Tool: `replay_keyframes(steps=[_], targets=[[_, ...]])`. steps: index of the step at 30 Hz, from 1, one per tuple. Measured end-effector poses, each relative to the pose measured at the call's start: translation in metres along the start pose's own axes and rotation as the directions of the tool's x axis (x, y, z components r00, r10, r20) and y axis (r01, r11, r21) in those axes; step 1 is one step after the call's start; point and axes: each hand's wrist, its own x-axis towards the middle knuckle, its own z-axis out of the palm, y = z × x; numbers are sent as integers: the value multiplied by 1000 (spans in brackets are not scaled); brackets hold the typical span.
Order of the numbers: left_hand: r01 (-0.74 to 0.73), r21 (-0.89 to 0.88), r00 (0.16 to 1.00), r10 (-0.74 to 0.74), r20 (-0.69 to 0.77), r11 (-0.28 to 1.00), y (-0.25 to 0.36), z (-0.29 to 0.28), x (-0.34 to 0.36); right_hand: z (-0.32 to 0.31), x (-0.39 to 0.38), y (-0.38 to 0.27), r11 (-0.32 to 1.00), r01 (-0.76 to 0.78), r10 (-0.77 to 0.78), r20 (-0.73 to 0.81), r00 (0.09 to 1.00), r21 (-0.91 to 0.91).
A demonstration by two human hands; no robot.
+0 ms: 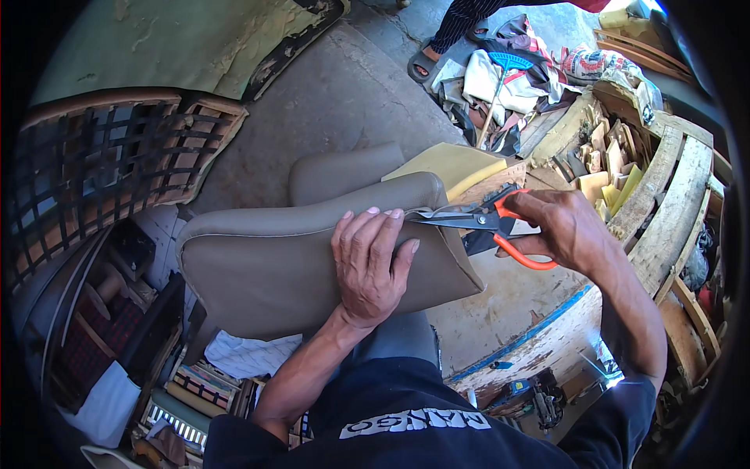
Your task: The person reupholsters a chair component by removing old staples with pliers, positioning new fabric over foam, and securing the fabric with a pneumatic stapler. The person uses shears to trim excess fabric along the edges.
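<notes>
A brown upholstered cushion (266,270) with a stitched seam along its upper edge lies across my lap. My left hand (370,266) rests on its face, fingers stretched out up to the seam and the thumb apart. My right hand (566,227) is wrapped round the orange handles of a pair of scissors (480,223). The blades point left and are partly apart, their tips at the seam beside my left fingertips. Whether they touch a thread there is too small to tell. Behind lie a second brown padded piece (344,173) and a yellow foam block (445,166).
On the right stands a wooden crate (656,205) of wood and foam scraps. Fabric scraps and a blue rake (509,61) lie beyond, near another person's sandalled foot (423,64). A webbed frame (125,148) stands left. Below right is a worn wooden surface (508,305).
</notes>
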Motion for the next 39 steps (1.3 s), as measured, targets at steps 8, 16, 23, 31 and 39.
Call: replay_keyframes(steps=[8, 16, 23, 31, 39], targets=[[-7, 84, 1000, 9, -30, 996, 2, -3, -9, -30, 20, 0, 977, 162, -157, 46, 987, -139], [-15, 88, 1000, 16, -19, 996, 4, -9, -17, -44, 35, -3, 969, 183, -160, 140, 977, -168], [-35, 43, 998, 37, -48, 998, 2, -7, -21, -46, 48, -7, 969, 191, -161, 185, 969, -156], [-20, 22, 999, 21, -35, 1000, 2, -6, -31, -44, 54, -12, 971, 198, -169, 202, 965, -133], [101, 133, 995, -102, -4, 986, 3, -18, -53, -48, 59, -20, 987, 117, -83, 272, 959, -114]])
